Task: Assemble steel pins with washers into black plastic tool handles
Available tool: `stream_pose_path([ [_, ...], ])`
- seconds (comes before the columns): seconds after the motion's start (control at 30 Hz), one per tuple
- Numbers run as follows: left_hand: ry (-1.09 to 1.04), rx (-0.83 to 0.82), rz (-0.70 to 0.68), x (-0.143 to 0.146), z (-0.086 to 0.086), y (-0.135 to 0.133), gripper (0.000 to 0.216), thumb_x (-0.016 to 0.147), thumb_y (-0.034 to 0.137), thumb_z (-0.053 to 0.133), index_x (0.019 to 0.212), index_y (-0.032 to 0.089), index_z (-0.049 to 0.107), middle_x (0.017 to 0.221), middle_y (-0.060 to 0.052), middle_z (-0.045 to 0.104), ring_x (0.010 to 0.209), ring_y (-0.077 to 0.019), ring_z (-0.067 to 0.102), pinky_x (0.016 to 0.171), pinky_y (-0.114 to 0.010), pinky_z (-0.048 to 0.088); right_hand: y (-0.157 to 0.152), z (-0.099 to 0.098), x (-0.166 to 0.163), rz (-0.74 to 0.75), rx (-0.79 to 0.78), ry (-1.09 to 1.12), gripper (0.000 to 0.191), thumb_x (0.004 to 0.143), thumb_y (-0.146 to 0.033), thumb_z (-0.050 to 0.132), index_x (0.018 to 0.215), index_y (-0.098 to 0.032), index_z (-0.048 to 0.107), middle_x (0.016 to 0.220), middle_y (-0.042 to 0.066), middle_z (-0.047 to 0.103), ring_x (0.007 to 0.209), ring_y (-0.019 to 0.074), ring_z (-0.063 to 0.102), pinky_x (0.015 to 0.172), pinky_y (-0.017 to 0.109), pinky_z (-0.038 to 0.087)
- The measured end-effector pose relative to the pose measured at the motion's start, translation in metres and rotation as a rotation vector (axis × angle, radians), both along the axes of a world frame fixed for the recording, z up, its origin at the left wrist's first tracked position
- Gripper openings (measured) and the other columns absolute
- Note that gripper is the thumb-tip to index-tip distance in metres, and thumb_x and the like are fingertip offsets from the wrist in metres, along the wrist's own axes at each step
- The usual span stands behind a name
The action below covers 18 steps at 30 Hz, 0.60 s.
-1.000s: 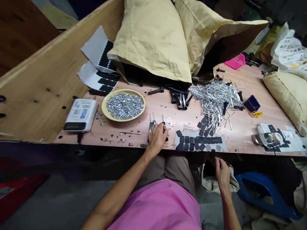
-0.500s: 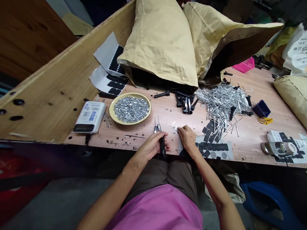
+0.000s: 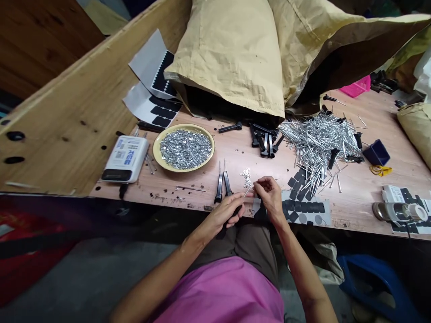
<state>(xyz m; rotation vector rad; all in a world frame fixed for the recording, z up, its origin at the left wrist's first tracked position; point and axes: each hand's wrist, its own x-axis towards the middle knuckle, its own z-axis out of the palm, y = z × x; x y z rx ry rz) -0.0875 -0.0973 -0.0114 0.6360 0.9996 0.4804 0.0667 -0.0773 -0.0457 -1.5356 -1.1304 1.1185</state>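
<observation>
My left hand [image 3: 225,213] is closed around a black-handled tool with a thin metal rod [image 3: 247,191], which points up to the right. The fingertips of my right hand [image 3: 272,199] are pinched together at the rod's tip; whatever lies between them is too small to make out. Just beyond the hands is a loose cluster of small metal washers [image 3: 247,176]. Two black-handled metal rods [image 3: 223,184] lie side by side left of that cluster. Under my right wrist is a grey sheet with black stickers [image 3: 305,206].
A yellow bowl [image 3: 155,157] of washers stands left, near a white device [image 3: 125,157]. Rightward lie a heap of metal rods [image 3: 323,139], a dark blue cup [image 3: 377,152] and a glass jar [image 3: 397,211]. Large paper sacks [image 3: 232,58] fill the back.
My right hand has lifted from beside the washers to the tip of the rod. My left hand has tilted the tool rightward, uncovering the two black-handled rods. The view has shifted slightly.
</observation>
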Motion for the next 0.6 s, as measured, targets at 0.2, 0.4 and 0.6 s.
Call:
stream_pose_path([
  [0.2,-0.017,0.084,-0.071,0.004,-0.001,-0.005,0.060,0.084,0.041,0.050,0.137,0.015,0.043,0.049,0.011,0.042,0.029,-0.0020,0.023,0.031,-0.016,0.016,-0.016,0.015,-0.005,-0.110,-0.024,0.177,0.025,0.068,-0.035,0.069,0.080,-0.022,0.052,0.075,0.000,0.069,0.068,0.0141,0.066,0.063,0.027,0.057],
  [0.4,-0.035,0.103,-0.042,0.008,0.002,-0.007,0.061,0.083,0.043,0.051,0.137,0.014,0.045,0.050,0.010,0.042,0.030,-0.0016,0.021,0.031,-0.017,0.014,-0.025,0.013,-0.004,-0.118,0.045,0.125,0.023,0.071,-0.033,0.067,0.082,-0.022,0.051,0.080,0.002,0.072,0.075,0.0163,0.070,0.072,0.031,0.059],
  [0.6,-0.041,0.133,-0.070,0.008,0.000,-0.008,0.060,0.084,0.040,0.050,0.138,0.015,0.044,0.051,0.010,0.041,0.032,-0.0020,0.023,0.032,-0.016,0.015,-0.033,0.012,-0.004,-0.126,0.159,0.002,0.017,0.076,-0.031,0.063,0.085,-0.022,0.051,0.083,0.003,0.072,0.078,0.0170,0.071,0.074,0.031,0.059],
])
